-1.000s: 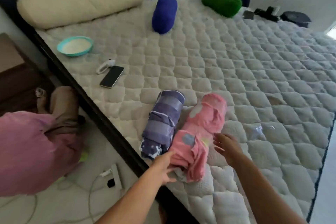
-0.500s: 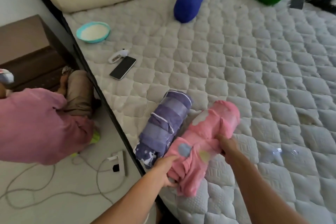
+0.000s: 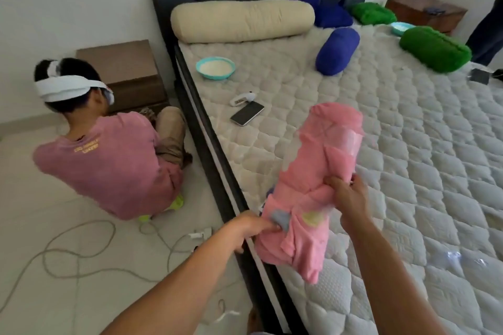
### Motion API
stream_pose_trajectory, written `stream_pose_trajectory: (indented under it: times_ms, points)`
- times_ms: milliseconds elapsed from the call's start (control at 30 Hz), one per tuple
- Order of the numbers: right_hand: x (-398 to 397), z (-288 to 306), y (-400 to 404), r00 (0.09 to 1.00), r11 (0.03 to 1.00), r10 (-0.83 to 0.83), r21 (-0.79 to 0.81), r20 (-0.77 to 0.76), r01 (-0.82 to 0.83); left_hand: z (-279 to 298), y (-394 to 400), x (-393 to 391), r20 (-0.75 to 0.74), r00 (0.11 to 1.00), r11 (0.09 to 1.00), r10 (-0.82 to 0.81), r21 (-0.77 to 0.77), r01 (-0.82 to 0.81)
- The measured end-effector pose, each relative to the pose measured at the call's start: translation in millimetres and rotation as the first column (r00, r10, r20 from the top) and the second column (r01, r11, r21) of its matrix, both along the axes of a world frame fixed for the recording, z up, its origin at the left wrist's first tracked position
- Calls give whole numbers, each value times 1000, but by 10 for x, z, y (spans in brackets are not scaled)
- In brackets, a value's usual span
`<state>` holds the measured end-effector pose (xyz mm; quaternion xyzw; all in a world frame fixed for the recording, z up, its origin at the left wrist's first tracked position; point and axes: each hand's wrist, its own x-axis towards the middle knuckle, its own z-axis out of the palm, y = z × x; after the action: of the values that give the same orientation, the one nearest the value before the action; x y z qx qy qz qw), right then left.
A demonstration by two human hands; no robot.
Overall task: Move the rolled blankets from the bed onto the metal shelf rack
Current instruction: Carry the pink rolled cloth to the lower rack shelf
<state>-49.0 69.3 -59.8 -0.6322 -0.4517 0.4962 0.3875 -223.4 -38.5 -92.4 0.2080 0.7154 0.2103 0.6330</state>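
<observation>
Holding the pink rolled blanket (image 3: 321, 171) with both hands, I have it clear of the bed (image 3: 408, 171), tilted with its far end raised over the mattress and its near end low above the bed's edge. My left hand (image 3: 251, 227) pinches the near end, fingers clamped on the loose layers where the fold opens; I judge this grip is there to stop the roll from unwinding. My right hand (image 3: 349, 198) wraps the roll's middle from the right, fingers curled round the fabric, and appears to carry most of the weight. A flap of cloth hangs free below the near end, so the roll is already partly loose and may slacken further in transit. The metal shelf rack is not in view, so I cannot tell which way the carry must go. Only a sliver of purple fabric (image 3: 269, 192) shows behind the pink roll's near end; I cannot tell what it belongs to. Further up the bed lie a blue roll (image 3: 337, 50) and a green roll (image 3: 435, 49), well apart from my hands, plus a cream bolster (image 3: 242, 20) at the headboard. A phone (image 3: 247, 113) and a bowl (image 3: 215, 67) rest on the mattress near its left edge. Another person (image 3: 109, 155) crouches on the floor left of the bed, beside trailing cables (image 3: 81, 253), which I judge a tripping hazard.
</observation>
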Motion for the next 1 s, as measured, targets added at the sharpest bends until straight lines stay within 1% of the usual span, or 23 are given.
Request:
stream_pose_trajectory:
  times_ms: [33,67,100,167,200,267,333,400,467,500,533,600,700,733,767,800,833,867,900,933,1000]
  points:
    - [-167,101,-114,997,997,70,32,12,-70,112,-100,-183,31,999,997,14,81,-17]
    - [-348,198,-231,989,988,142,63,36,-144,237,-211,-367,90,994,983,56,167,-71]
    - [-535,287,-351,975,972,212,90,68,-218,352,-326,-558,156,980,954,126,253,-163]
    - [-942,509,-648,927,922,355,118,117,-368,634,-612,-935,278,915,840,291,384,-384]
    - [-1149,597,-808,894,886,433,131,115,-445,760,-784,-1111,311,878,774,363,425,-470]
    - [-1571,745,-1170,800,785,586,156,128,-600,936,-1187,-1417,349,794,655,498,449,-608]
    - [-1950,836,-1563,700,673,693,194,173,-714,950,-1656,-1671,400,690,539,603,434,-722]
    - [-2288,873,-1949,591,560,779,193,207,-806,851,-2167,-1891,446,567,387,692,434,-814]
    - [-2523,839,-2328,451,423,873,174,186,-889,724,-2679,-2080,468,415,211,780,428,-879]
    - [-2598,763,-2492,396,372,907,166,145,-913,685,-2929,-2166,453,334,131,827,423,-897]
    - [-2647,681,-2646,367,351,924,145,106,-925,652,-3186,-2252,430,255,59,866,418,-907]
    - [-2694,509,-2916,327,321,939,76,101,-944,587,-3692,-2398,400,120,-61,909,412,-909]
    - [-2725,202,-3187,358,370,914,-31,190,-928,531,-4355,-2568,422,-68,-240,904,371,-897]
    - [-2727,107,-3274,340,356,922,-58,185,-933,508,-4549,-2632,439,-126,-297,890,345,-890]
    - [-2771,15,-3377,302,318,944,-117,132,-941,487,-4720,-2696,446,-182,-349,876,327,-878]
    - [-2839,-53,-3488,264,269,963,-210,50,-940,437,-4875,-2770,442,-238,-397,865,312,-863]
    - [-2938,-117,-3590,243,215,969,-321,-52,-922,377,-5007,-2838,436,-285,-436,854,299,-849]
    - [-3064,-142,-3703,244,164,958,-409,-152,-898,333,-5127,-2906,436,-329,-475,838,284,-833]
    - [-3216,-165,-3807,248,118,938,-451,-242,-885,322,-5220,-2961,433,-375,-518,820,279,-809]
    - [-3393,-181,-3893,247,89,919,-450,-307,-889,293,-5310,-3030,428,-416,-553,802,272,-787]
    - [-3792,-198,-4049,226,78,916,-405,-331,-911,172,-5461,-3183,415,-463,-592,783,266,-761]
